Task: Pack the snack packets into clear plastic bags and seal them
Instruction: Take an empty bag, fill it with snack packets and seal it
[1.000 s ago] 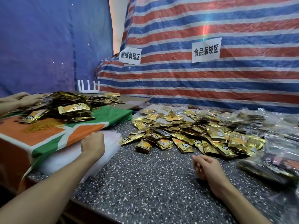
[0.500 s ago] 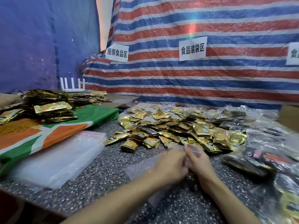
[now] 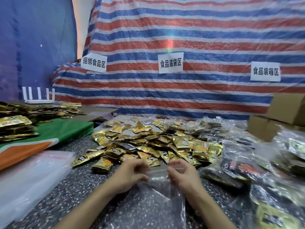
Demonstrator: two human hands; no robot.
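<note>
At lower centre, left hand and right hand pinch the clear zip bag by its rim, likely to open it. Gold snack packets lie heaped beyond.

Big red-white-blue striped tarp covers the back, three white paper signs stuck on it, blue tarp at left. White router in the corner, cardboard boxes stacked far right, green-and-orange cloth on the left.
</note>
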